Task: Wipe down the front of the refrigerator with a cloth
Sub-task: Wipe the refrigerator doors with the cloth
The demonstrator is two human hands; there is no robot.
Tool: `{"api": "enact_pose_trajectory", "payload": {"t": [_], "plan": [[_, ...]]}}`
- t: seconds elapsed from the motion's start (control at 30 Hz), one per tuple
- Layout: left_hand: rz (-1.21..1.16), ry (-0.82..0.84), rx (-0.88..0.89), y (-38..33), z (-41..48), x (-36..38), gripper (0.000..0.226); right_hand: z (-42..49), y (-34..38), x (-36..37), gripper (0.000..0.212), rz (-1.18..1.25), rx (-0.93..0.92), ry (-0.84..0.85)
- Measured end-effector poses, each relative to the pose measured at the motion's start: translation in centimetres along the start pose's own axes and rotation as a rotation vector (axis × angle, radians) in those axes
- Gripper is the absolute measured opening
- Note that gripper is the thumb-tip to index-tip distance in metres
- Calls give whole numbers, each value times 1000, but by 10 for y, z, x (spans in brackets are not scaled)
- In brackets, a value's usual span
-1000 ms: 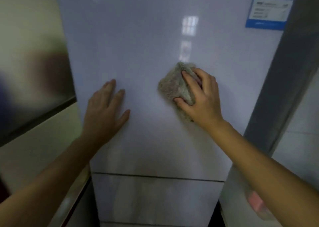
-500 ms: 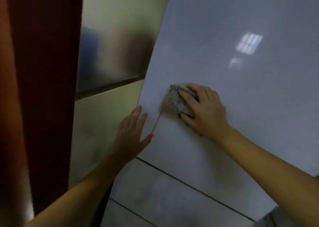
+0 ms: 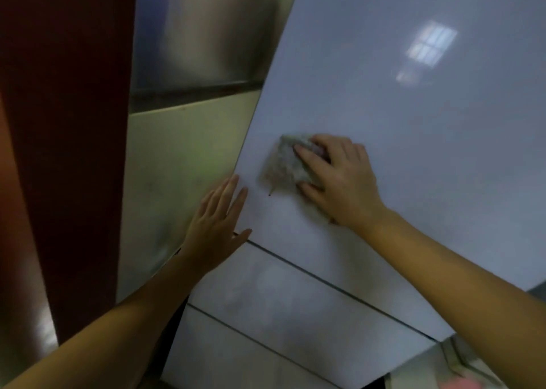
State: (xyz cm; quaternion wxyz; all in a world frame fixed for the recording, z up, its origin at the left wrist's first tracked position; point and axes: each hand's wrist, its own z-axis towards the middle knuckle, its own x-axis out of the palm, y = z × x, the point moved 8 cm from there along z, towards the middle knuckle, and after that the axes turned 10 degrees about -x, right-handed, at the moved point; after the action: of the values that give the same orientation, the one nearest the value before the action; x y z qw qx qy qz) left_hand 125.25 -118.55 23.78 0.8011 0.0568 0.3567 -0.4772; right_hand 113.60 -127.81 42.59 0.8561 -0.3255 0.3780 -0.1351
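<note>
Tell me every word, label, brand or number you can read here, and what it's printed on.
No text can be read anywhere.
The glossy pale grey refrigerator door: bare, only a bright window reflection.
The fuzzy grey-green cloth, gripped by the right hand: no tag shows.
The pink thing at the bottom right corner: too blurred to tell.
</note>
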Motion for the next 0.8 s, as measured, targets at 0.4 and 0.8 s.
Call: {"api": "enact_pose_trajectory", "payload": {"t": [0.4, 0.8], "plan": [[-2, -18, 50, 9, 6, -10, 76, -10, 21, 20, 51, 29, 109, -10], [-36, -20, 114, 22, 21, -7, 69, -34, 66, 65, 49, 88, 61, 22]]}}
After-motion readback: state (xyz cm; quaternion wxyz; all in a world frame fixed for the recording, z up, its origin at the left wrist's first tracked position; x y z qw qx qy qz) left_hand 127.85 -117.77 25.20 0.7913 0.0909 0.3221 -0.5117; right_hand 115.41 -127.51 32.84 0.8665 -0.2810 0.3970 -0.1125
